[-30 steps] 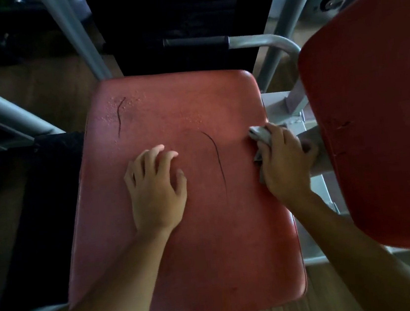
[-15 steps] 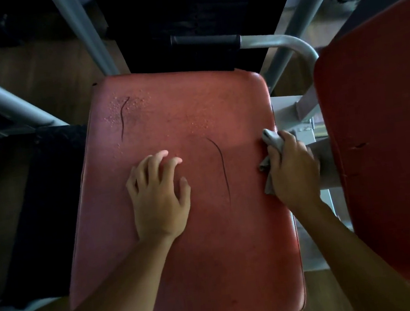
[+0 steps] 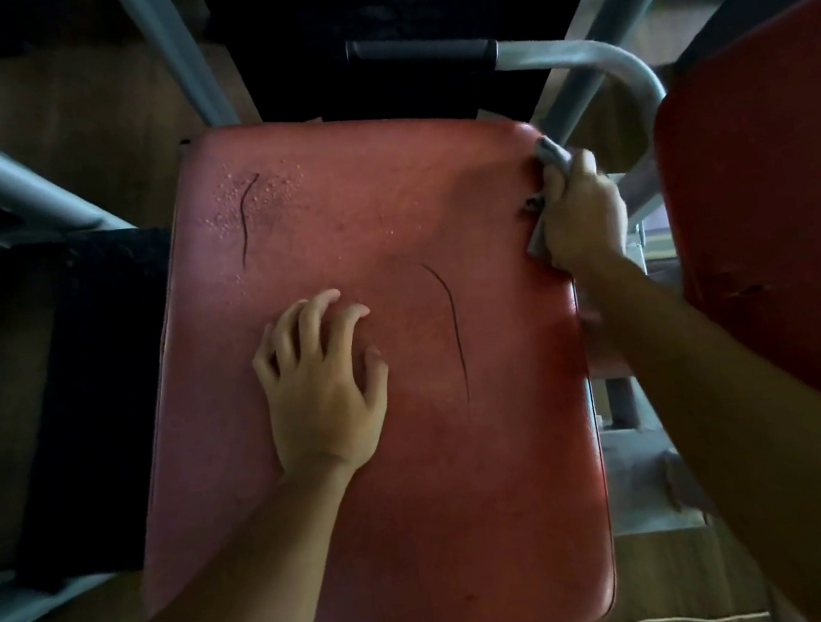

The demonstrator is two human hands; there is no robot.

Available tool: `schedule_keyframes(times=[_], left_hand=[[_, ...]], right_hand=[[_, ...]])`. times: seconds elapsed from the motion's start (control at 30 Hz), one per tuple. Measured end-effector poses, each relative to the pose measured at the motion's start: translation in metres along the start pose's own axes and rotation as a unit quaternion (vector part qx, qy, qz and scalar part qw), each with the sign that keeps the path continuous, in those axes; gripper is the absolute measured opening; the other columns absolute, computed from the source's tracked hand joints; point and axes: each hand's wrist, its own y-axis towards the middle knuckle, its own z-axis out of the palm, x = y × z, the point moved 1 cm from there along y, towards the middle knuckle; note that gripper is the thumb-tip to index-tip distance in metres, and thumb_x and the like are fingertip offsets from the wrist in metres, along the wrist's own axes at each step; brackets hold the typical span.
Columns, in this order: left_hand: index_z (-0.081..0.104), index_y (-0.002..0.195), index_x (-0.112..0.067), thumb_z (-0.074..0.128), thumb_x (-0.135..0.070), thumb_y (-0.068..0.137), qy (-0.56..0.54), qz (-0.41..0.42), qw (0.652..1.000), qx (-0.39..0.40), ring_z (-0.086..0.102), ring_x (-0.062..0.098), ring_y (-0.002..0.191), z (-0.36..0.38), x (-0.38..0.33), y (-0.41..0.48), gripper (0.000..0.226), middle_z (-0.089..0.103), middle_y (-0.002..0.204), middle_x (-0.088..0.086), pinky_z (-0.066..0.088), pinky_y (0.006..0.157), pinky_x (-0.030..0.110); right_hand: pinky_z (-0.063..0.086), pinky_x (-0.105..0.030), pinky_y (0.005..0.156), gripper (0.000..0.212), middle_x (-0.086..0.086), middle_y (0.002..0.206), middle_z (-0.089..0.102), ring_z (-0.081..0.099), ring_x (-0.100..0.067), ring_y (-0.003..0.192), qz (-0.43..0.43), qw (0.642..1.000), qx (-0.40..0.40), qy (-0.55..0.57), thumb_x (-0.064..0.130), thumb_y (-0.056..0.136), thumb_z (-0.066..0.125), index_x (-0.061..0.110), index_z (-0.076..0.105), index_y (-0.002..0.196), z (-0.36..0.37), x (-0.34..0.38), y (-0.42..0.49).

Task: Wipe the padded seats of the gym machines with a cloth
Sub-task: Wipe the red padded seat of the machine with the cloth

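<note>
Cloth [image 3: 552, 154] gripped in right hand [image 3: 580, 217] against seat [image 3: 423, 516] edge; left hand [image 3: 322, 388] to its left, fingers spread, resting on seat.

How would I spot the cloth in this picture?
Find the big red seat in the middle. At its far right corner, the right hand grips the cloth: small, grey and crumpled, unlike the red padding beside it.

Dim wooden floor [image 3: 64, 120] beneath grey metal frame tubes [image 3: 169, 45] and a black-gripped handle bar [image 3: 423, 53].
</note>
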Motion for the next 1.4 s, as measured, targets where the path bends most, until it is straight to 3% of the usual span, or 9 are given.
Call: schedule_keyframes(times=[0.2,0.43,0.67,0.77,0.9,1.1,1.4], left_hand=[[0.060,0.122,-0.028,0.053,-0.034,0.089,0.003,-0.005,1.000,0.001,0.039,0.026,0.137,0.000,-0.001,0.000,0.034,0.049,0.144,-0.004,0.031,0.111,0.054],[0.059,0.124,-0.028,0.055,-0.034,0.089,0.009,-0.007,1.000,0.008,0.038,0.026,0.139,0.001,0.001,0.001,0.036,0.049,0.146,-0.004,0.030,0.112,0.054],[0.058,0.124,-0.029,0.054,-0.035,0.089,0.006,-0.010,1.000,0.023,0.039,0.027,0.139,0.000,0.001,0.002,0.036,0.048,0.146,-0.004,0.029,0.113,0.054],[0.059,0.125,-0.029,0.055,-0.035,0.089,0.004,-0.013,1.000,0.021,0.038,0.026,0.139,0.001,0.002,0.002,0.036,0.048,0.146,-0.004,0.028,0.114,0.052],[0.061,0.125,-0.028,0.058,-0.034,0.090,0.004,-0.007,1.000,0.012,0.039,0.026,0.138,0.003,0.001,0.002,0.036,0.050,0.144,-0.003,0.028,0.114,0.051],[0.059,0.124,-0.028,0.056,-0.035,0.089,0.005,-0.007,1.000,0.017,0.039,0.026,0.139,0.002,0.002,0.002,0.036,0.048,0.145,-0.004,0.027,0.115,0.051],[0.060,0.123,-0.028,0.056,-0.035,0.088,0.004,-0.005,1.000,0.007,0.039,0.027,0.138,0.002,0.001,0.001,0.035,0.048,0.145,-0.004,0.027,0.114,0.052]], right_hand=[[0.045,-0.053,0.093,0.041,-0.025,0.126,0.060,0.059,-0.045,0.112,-0.022,0.999,-0.017,-0.021,0.031,0.104,0.048,0.010,0.051,0.139,-0.001,-0.022,-0.057],[0.045,-0.055,0.096,0.035,-0.025,0.121,0.061,0.060,-0.045,0.110,0.013,1.000,-0.015,-0.016,0.031,0.106,0.043,0.008,0.052,0.129,0.003,-0.001,-0.020],[0.046,-0.053,0.093,0.037,-0.026,0.124,0.059,0.059,-0.046,0.112,0.024,0.993,-0.003,-0.113,0.033,0.106,0.042,0.005,0.050,0.128,-0.003,-0.004,-0.050],[0.044,-0.051,0.091,0.040,-0.026,0.127,0.056,0.057,-0.047,0.115,0.004,0.996,-0.009,-0.086,0.035,0.107,0.038,0.003,0.048,0.129,0.003,0.015,-0.002],[0.040,-0.049,0.101,0.049,-0.023,0.133,0.057,0.053,-0.042,0.125,0.028,0.999,0.017,-0.043,0.045,0.106,0.035,0.005,0.051,0.129,0.008,0.033,0.060],[0.039,-0.046,0.088,0.038,-0.029,0.122,0.060,0.056,-0.044,0.112,-0.014,0.999,0.002,-0.030,0.032,0.105,0.045,-0.003,0.054,0.120,0.000,-0.002,0.011],[0.038,-0.046,0.098,0.050,-0.021,0.134,0.054,0.051,-0.042,0.123,0.001,1.000,0.014,-0.019,0.043,0.103,0.039,0.002,0.050,0.130,0.003,0.016,0.024]])
